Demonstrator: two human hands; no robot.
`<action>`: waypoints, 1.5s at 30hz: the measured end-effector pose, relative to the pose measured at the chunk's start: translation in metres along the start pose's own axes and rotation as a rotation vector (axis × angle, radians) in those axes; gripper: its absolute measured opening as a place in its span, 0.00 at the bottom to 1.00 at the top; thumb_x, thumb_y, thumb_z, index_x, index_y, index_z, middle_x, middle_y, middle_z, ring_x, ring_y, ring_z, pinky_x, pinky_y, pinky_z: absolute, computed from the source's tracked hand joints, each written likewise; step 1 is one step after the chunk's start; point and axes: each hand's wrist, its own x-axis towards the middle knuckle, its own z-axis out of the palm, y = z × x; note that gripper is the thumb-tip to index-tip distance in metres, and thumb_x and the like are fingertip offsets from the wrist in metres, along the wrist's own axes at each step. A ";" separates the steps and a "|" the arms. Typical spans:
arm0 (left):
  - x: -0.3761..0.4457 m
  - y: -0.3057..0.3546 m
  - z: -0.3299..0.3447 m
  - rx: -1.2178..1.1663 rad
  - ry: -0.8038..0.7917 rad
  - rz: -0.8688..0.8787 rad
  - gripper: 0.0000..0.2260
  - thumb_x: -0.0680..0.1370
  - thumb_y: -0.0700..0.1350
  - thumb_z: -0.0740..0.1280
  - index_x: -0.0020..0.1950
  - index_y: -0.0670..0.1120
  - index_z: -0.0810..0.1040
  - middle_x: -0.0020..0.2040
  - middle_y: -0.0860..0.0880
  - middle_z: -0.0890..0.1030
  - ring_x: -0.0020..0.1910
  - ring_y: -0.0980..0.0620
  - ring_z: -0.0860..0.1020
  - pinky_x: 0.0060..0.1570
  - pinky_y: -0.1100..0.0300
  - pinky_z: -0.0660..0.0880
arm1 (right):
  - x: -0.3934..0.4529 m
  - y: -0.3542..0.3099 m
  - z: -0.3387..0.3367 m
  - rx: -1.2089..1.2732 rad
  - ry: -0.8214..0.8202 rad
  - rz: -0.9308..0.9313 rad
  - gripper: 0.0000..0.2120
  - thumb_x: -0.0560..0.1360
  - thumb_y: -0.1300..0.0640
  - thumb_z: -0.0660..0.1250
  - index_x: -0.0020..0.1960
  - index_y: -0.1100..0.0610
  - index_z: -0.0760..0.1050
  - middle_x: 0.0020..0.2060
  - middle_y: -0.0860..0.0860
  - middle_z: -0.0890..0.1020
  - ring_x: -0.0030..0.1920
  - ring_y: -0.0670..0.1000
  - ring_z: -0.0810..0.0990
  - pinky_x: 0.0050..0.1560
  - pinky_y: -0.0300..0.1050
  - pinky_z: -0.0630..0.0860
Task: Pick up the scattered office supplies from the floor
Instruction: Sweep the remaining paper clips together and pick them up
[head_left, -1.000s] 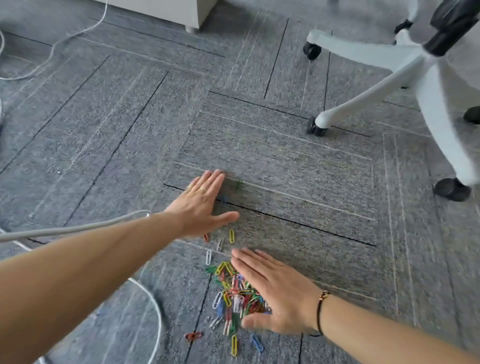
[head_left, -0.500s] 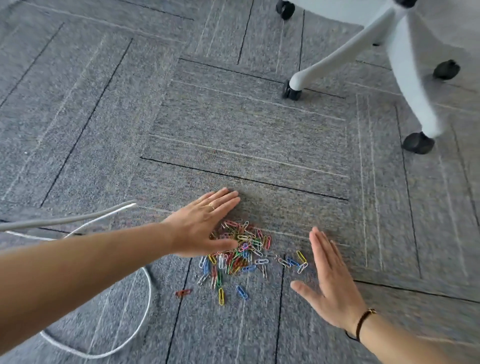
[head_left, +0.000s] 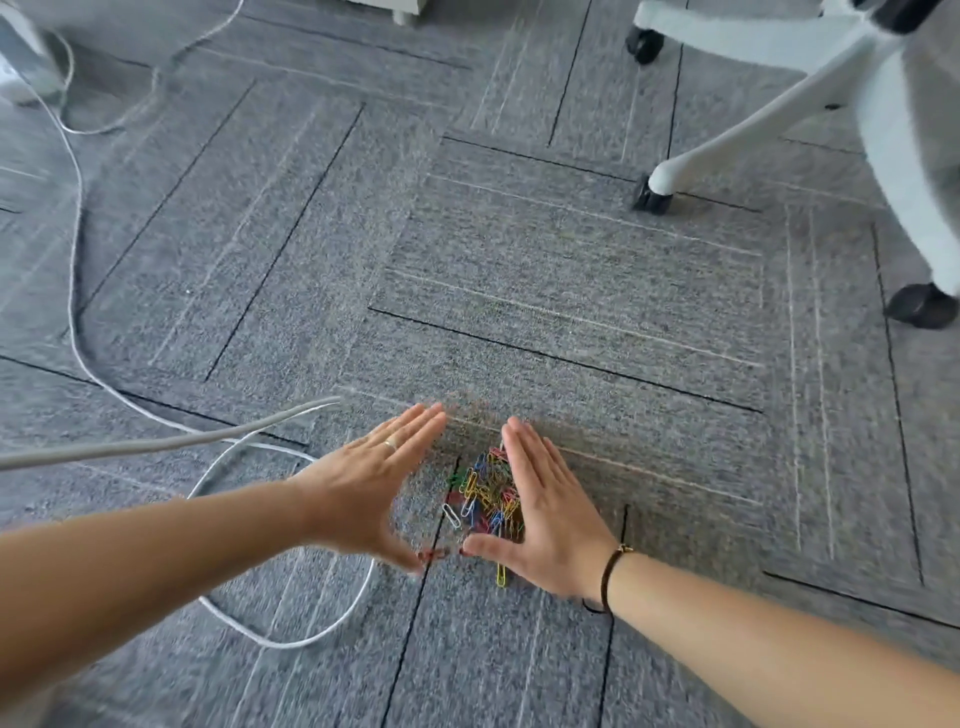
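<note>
Both hands have closed in: flat left hand (head_left: 363, 499) and right hand (head_left: 550, 519) corral wire clips (head_left: 485, 496) between them on nubby carpet (head_left: 571, 322).

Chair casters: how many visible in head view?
3. One caster top centre-right, one caster right of centre, one caster at the right edge. More may sit outside the frame.

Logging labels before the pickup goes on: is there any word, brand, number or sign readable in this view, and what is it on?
None: no readable text anywhere in this view.
Paper clips: plain coloured wire, no marking.
Left hand, right hand: a plain ring and a dark wrist cord, no lettering.
Carpet, white cable, chair base: no label shows.
</note>
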 end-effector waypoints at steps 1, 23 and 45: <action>-0.002 -0.001 0.003 0.034 -0.023 -0.014 0.68 0.60 0.78 0.67 0.70 0.53 0.15 0.70 0.58 0.15 0.71 0.57 0.19 0.74 0.54 0.29 | 0.001 -0.001 -0.002 0.026 -0.014 -0.022 0.56 0.72 0.23 0.55 0.77 0.54 0.24 0.77 0.48 0.26 0.76 0.42 0.26 0.75 0.42 0.30; 0.057 0.040 -0.011 -0.126 0.060 0.069 0.51 0.72 0.74 0.56 0.79 0.53 0.27 0.80 0.55 0.32 0.79 0.54 0.35 0.79 0.51 0.41 | -0.049 0.034 0.005 -0.173 -0.063 0.062 0.67 0.61 0.14 0.56 0.76 0.52 0.21 0.76 0.55 0.24 0.77 0.53 0.25 0.79 0.53 0.36; 0.027 0.013 -0.048 -2.278 0.059 -0.151 0.40 0.80 0.70 0.52 0.73 0.37 0.72 0.69 0.37 0.78 0.68 0.37 0.77 0.74 0.45 0.65 | 0.030 0.024 0.026 -0.315 0.348 -0.482 0.13 0.81 0.42 0.64 0.53 0.52 0.76 0.49 0.49 0.76 0.48 0.49 0.74 0.53 0.45 0.76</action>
